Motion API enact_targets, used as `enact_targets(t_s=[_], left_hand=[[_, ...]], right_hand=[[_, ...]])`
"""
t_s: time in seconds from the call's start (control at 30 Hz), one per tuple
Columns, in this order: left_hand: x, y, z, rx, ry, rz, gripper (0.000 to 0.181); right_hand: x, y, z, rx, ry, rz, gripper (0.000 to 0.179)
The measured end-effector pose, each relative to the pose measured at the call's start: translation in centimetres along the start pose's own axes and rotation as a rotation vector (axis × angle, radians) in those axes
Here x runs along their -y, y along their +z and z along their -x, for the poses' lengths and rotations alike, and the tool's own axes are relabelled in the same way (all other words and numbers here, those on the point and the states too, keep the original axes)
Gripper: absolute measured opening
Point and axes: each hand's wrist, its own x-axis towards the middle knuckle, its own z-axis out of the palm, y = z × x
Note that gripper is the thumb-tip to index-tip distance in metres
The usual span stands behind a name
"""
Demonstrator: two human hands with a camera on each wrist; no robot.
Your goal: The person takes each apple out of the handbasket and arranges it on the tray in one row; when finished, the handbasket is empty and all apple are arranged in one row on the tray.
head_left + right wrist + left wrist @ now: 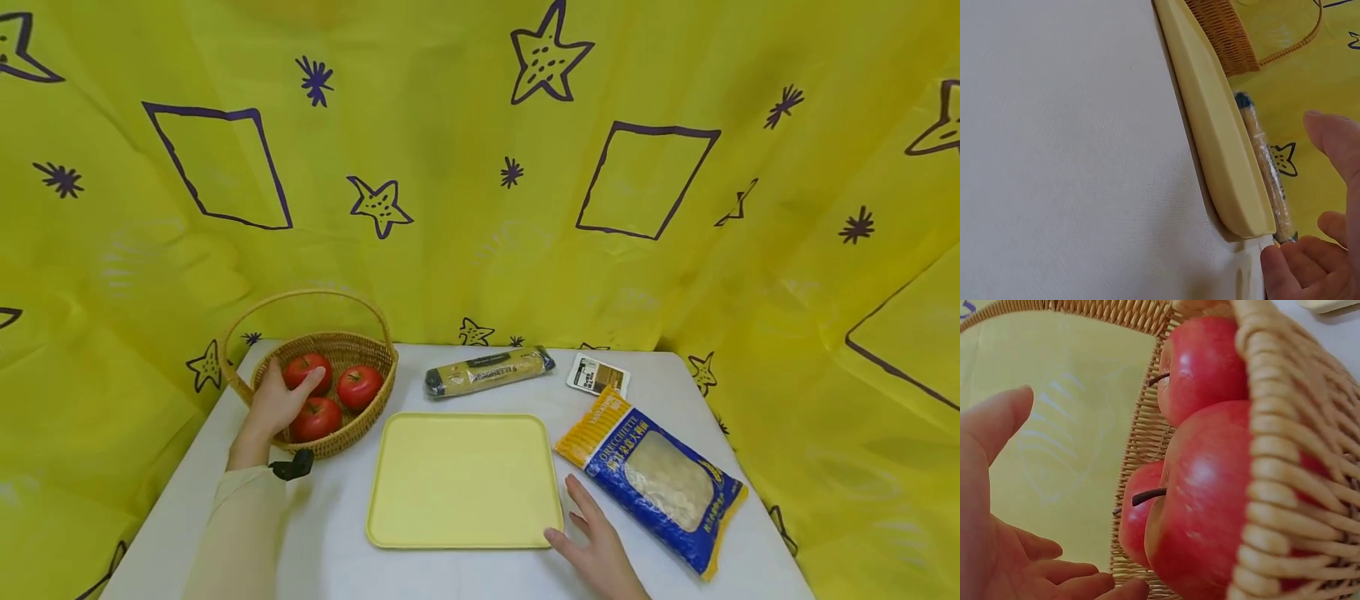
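A wicker basket (322, 342) at the left holds three red apples: a back one (309, 367), a right one (359, 388) and a front one (316, 419). My left hand (273, 407) reaches over the basket's left side, thumb spread away from the fingers. In the left wrist view nothing lies in its grasp; the fingertips are close to the apples (1200, 500), and I cannot tell whether they touch. Beside the right front corner of a pale yellow tray (465, 483) is my right hand (596, 546), holding nothing, fingers extended and thumb near the rim.
Behind the tray lies a spaghetti pack (489, 372). A small white-edged package (597, 377) sits to its right, near a blue and orange orecchiette bag (660, 483). The basket's tall handle (315, 292) arches upward. A yellow patterned curtain (450, 275) surrounds the white table (330, 533).
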Motion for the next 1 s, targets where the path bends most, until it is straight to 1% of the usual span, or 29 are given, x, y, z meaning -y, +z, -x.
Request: enact_targets(t_s=[0.13,0.27,0.43,0.63,0.77,0.9,1.0], left_hand=[[0.0,0.0,-1.1,0.001,-0.027,0.011,0.112],[0.4,0.1,-1.8,0.008,-0.064,0.025,0.113],[0.6,0.2,-2.1,0.014,-0.104,0.066,0.116],[0.6,0.5,-2.6,0.035,-0.121,0.121,0.114],[0.7,0.6,-3.0,0.045,-0.133,0.164,0.113],[0.9,0.6,-3.4,0.048,-0.129,0.196,0.111],[1.0,0.4,-3.7,0.065,-0.132,0.202,0.111]], right_hand=[[-0.4,0.2,0.0,0.003,0.022,-0.015,0.084],[-0.7,0.5,0.0,0.015,0.06,-0.047,0.086],[-0.7,0.7,0.2,0.024,0.124,-0.097,0.088],[-1.0,1.0,0.4,0.029,0.161,-0.155,0.089],[-1.2,1.2,0.4,0.024,0.162,-0.169,0.087],[-1.4,1.3,0.4,0.015,0.122,-0.168,0.083],[-1.5,1.4,0.4,0.017,0.101,-0.171,0.081]])
